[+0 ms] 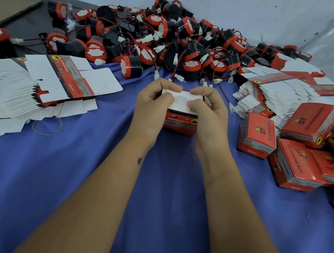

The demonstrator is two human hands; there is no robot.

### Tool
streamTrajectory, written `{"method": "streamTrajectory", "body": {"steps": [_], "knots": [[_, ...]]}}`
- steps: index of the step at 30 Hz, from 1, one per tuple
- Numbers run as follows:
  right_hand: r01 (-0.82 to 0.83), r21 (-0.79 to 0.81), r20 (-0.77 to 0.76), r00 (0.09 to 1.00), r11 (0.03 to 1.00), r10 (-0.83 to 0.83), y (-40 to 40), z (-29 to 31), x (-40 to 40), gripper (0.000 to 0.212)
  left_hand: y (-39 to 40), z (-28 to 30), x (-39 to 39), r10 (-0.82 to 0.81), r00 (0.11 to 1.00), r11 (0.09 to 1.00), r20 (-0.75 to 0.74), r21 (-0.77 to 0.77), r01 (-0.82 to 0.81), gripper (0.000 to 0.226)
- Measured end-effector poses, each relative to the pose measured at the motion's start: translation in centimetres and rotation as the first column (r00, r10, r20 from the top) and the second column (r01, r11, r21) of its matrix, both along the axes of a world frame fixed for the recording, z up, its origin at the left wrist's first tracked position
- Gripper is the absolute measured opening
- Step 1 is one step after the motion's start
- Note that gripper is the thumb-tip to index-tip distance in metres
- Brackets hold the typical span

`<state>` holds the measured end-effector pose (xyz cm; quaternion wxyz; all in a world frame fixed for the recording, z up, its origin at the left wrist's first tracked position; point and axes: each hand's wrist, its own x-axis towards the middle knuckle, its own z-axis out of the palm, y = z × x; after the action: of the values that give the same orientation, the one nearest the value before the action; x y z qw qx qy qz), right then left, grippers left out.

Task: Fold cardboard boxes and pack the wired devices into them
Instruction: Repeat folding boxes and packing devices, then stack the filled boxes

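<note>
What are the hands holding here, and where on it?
Both the left hand and right hand grip one small red cardboard box, one at each side, fingers curled over its white top flaps.

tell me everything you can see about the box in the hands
The box is small, printed cardboard: red sides with a grey band and small text, white flaps on top. It sits upright on the blue cloth, top flaps being pressed down. The left hand and right hand grip its sides, fingers curled over the flaps.
</note>
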<state>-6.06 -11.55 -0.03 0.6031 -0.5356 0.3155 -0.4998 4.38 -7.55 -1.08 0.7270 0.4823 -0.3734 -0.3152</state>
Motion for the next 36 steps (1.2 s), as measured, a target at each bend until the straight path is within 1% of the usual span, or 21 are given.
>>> {"method": "streamTrajectory", "body": {"steps": [3,5,7,8,9,10,12,13,14,15,17,19,21,23,24,26,28,30,32,34,36], "knots": [[0.073,-0.038,-0.071,0.995,0.997,-0.076,0.0,0.1,0.0,0.039,-0.1,0.0,0.0,0.028,0.998,0.999,0.062,0.025,-0.029,0.048],[0.083,-0.044,-0.097,0.991,0.996,-0.087,0.2,0.1,0.0,0.041,0.1,0.0,-0.1,0.019,0.998,1.0,0.065,0.006,-0.019,0.045],[0.091,-0.006,-0.061,0.994,0.996,-0.091,0.3,0.2,0.1,0.031,0.3,-0.1,-0.3,-0.015,0.999,1.0,0.033,-0.008,0.015,0.038],[0.102,0.025,-0.028,0.994,0.994,-0.102,0.3,0.3,0.2,0.022,0.3,-0.2,-0.4,-0.032,0.999,0.999,0.016,0.005,0.032,0.036],[0.125,0.046,-0.015,0.992,0.991,-0.124,0.3,0.3,0.2,0.017,0.2,-0.3,-0.4,-0.04,0.999,0.999,0.017,0.028,0.04,0.036],[0.163,0.061,-0.047,0.986,0.985,-0.16,0.0,0.1,0.3,0.024,0.2,-0.4,-0.4,-0.044,0.998,0.998,0.04,0.053,0.042,0.037],[0.249,0.03,-0.243,0.941,0.968,-0.235,-0.3,0.1,0.4,0.052,0.1,-0.4,-0.4,-0.055,0.991,0.995,0.126,0.085,0.044,0.038],[0.252,0.013,-0.306,0.922,0.968,-0.237,-0.4,0.1,0.3,0.06,0.0,-0.5,-0.4,-0.064,0.983,0.994,0.173,0.093,0.049,0.039],[0.231,0.031,-0.301,0.93,0.973,-0.211,-0.4,0.1,0.2,0.06,0.1,-0.5,-0.5,-0.075,0.973,0.994,0.218,0.096,0.055,0.041],[0.193,0.058,-0.24,0.955,0.98,-0.174,-0.4,0.1,0.1,0.053,0.1,-0.5,-0.5,-0.086,0.963,0.994,0.253,0.09,0.066,0.045],[0.134,0.066,-0.112,0.986,0.989,-0.126,-0.4,0.2,-0.1,0.045,0.0,-0.3,-0.7,-0.116,0.957,0.993,0.265,0.064,0.102,0.054],[0.097,0.046,-0.023,0.995,0.994,-0.096,-0.3,0.3,-0.3,0.035,-0.1,0.2,-0.8,-0.119,0.956,0.993,0.27,0.056,0.108,0.061],[0.122,-0.012,0.019,0.992,0.992,-0.122,-0.2,0.3,-0.3,0.024,-0.3,0.3,-0.9,-0.136,0.965,0.989,0.223,0.083,0.12,0.071],[0.164,-0.091,0.043,0.986,0.982,-0.161,0.0,0.2,-0.4,0.016,-0.5,-0.2,-0.8,-0.151,0.984,0.982,0.1,0.134,0.137,0.071],[0.172,-0.125,0.033,0.985,0.977,-0.17,0.1,0.2,-0.4,0.017,-0.5,-0.4,-0.7,-0.132,0.99,0.978,0.053,0.169,0.122,0.067],[0.143,-0.173,-0.004,0.989,0.974,-0.146,0.3,0.3,-0.3,0.023,-0.5,-0.5,-0.4,-0.072,0.997,0.974,-0.01,0.214,0.072,0.046],[0.074,-0.142,-0.042,0.996,0.987,-0.081,0.4,0.2,0.0,0.033,-0.7,-0.4,0.0,0.018,0.997,0.976,-0.081,0.218,0.0,0.032],[0.066,-0.079,-0.137,0.988,0.995,-0.077,0.5,0.1,0.5,0.041,-0.9,-0.1,0.5,0.143,0.974,0.974,-0.177,0.197,-0.107,0.034],[0.089,-0.084,-0.294,0.95,0.993,-0.11,0.2,-0.2,1.0,0.041,-0.8,0.1,1.0,0.288,0.923,0.952,-0.255,0.182,-0.246,0.043],[0.054,-0.123,-0.432,0.896,0.991,-0.102,-0.4,-0.3,1.5,0.038,-0.5,0.2,1.4,0.412,0.865,0.91,-0.287,0.18,-0.374,0.05],[-0.001,-0.136,-0.555,0.828,0.991,-0.075,-1.4,-0.4,2.2,0.037,-0.5,0.3,1.7,0.495,0.816,0.869,-0.297,0.165,-0.467,0.053]]}}
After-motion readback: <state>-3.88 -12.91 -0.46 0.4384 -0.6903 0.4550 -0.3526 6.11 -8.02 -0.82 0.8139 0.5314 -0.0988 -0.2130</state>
